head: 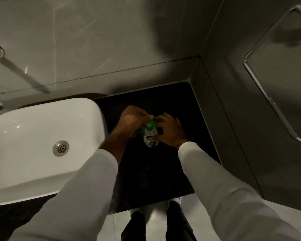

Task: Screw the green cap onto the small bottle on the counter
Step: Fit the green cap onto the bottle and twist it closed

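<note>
The near edge of the dark surface (pixel 163 180) runs just above the floor and the person's feet, with bare room between that edge and the small bottle (pixel 150 137). The bottle stands near the middle of the surface, its long axis about upright, neck leaning slightly away toward the wall. The right hand (pixel 170 132) wraps the bottle's body from the right. The left hand (pixel 134 117) pinches the green cap (pixel 150 125) at the bottle's mouth. A white sink (pixel 33 136) bounds the left; grey walls (pixel 111 40) close the far and right sides.
</note>
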A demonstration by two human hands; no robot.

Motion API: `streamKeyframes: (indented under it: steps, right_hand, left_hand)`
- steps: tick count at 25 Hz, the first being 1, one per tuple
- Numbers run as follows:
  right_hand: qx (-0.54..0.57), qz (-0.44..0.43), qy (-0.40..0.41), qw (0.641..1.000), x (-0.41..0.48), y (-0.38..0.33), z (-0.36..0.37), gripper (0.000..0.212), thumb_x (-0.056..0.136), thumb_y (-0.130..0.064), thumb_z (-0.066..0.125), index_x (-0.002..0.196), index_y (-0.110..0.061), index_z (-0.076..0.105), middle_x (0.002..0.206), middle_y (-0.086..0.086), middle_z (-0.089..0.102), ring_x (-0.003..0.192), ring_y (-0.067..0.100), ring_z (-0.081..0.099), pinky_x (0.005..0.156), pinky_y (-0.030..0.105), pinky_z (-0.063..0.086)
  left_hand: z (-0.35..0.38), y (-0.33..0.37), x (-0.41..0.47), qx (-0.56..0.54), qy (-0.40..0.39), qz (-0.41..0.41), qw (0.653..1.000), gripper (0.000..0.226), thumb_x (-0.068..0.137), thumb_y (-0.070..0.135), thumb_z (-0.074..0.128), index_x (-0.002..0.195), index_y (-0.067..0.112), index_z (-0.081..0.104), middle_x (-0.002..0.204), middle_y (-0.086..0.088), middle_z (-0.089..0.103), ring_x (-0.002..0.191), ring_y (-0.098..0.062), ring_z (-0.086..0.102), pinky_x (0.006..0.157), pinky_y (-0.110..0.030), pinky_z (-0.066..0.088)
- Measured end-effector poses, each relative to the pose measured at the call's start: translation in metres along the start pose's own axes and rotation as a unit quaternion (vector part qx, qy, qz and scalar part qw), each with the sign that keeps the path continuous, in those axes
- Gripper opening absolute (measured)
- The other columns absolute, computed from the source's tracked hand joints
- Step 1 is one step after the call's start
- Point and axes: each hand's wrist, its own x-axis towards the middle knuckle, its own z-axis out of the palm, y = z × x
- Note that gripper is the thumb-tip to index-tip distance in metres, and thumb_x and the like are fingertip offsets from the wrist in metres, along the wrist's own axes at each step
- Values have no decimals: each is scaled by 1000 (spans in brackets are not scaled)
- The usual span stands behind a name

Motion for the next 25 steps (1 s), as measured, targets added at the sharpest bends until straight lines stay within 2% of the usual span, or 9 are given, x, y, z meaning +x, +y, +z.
streamKeyframes:
  steps: [4, 9, 11, 13, 15, 17, 19, 22, 25]
  right_hand:
    - [5, 7, -1, 1000, -3, -2, -2, 65, 80, -55, 73, 139, -31, 59, 159, -7, 39, 157, 24, 14, 124, 63, 8]
    - [10, 3, 3, 1000, -5, -3, -3, 62, 80, -55, 74, 136, -31, 62, 157, -7, 43, 156, 24, 17, 124, 63, 8]
    - [14, 4, 5, 1000, -6, -2, -3, 60, 80, -55, 74, 134, -31, 63, 156, -7, 43, 156, 24, 17, 124, 63, 8]
    - [16, 4, 6, 1000, -6, -2, -4, 59, 80, -55, 74, 133, -31, 64, 156, -7, 44, 156, 24, 17, 124, 63, 8]
    - [17, 5, 5, 1000, -8, -3, -4, 60, 80, -54, 74, 134, -31, 64, 156, -7, 44, 156, 24, 17, 124, 63, 8]
    - [17, 4, 3, 1000, -9, -4, -4, 60, 80, -53, 75, 135, -31, 63, 157, -8, 42, 156, 23, 16, 124, 62, 8]
    - [7, -2, 3, 1000, -11, -3, -2, 60, 80, -54, 74, 135, -32, 63, 157, -8, 42, 156, 22, 16, 124, 61, 9]
    - [6, -13, 3, 1000, -19, 3, 4, 57, 81, -53, 73, 134, -32, 63, 158, -7, 41, 157, 20, 16, 124, 61, 10]
    - [-15, -16, 11, 1000, -25, 7, 12, 54, 82, -54, 72, 131, -33, 64, 158, -7, 41, 157, 18, 16, 123, 61, 12]
  left_hand:
    - [-1, 13, -7, 117, -3, -1, 993, 27, 70, 50, 84, 70, 26, 73, 67, 8, 74, 65, -6, 71, 58, -22, 55]
    - [1, 21, -12, 129, -25, -25, 991, 9, 78, 25, 83, 80, 22, 75, 94, -3, 75, 87, -18, 71, 85, -37, 62]
    - [-1, 23, -11, 135, -34, -26, 990, 13, 79, 22, 82, 89, 16, 78, 98, -5, 76, 92, -20, 71, 89, -39, 61]
    - [-2, 22, -11, 129, -43, -20, 991, 17, 77, 25, 85, 91, 16, 79, 98, -5, 76, 92, -20, 72, 86, -35, 61]
    - [-2, 18, -10, 119, -43, -10, 992, 18, 74, 37, 86, 81, 21, 79, 89, 0, 78, 84, -14, 73, 71, -25, 58]
    - [-2, 12, -13, 88, -10, -15, 996, 35, 69, 58, 81, 73, 24, 78, 71, 6, 77, 68, -5, 72, 56, -19, 51]
    - [-2, -1, -18, 44, 36, -30, 998, 45, 72, 67, 72, 71, 22, 77, 63, 8, 76, 62, -6, 72, 56, -22, 50]
    - [0, -32, -24, 46, 58, -45, 996, 30, 86, 49, 71, 83, 20, 79, 79, 3, 80, 82, -14, 75, 69, -23, 53]
    - [11, -55, -38, 121, -19, -39, 992, 17, 88, 20, 75, 103, 18, 80, 110, -3, 77, 102, -16, 69, 85, -21, 47]
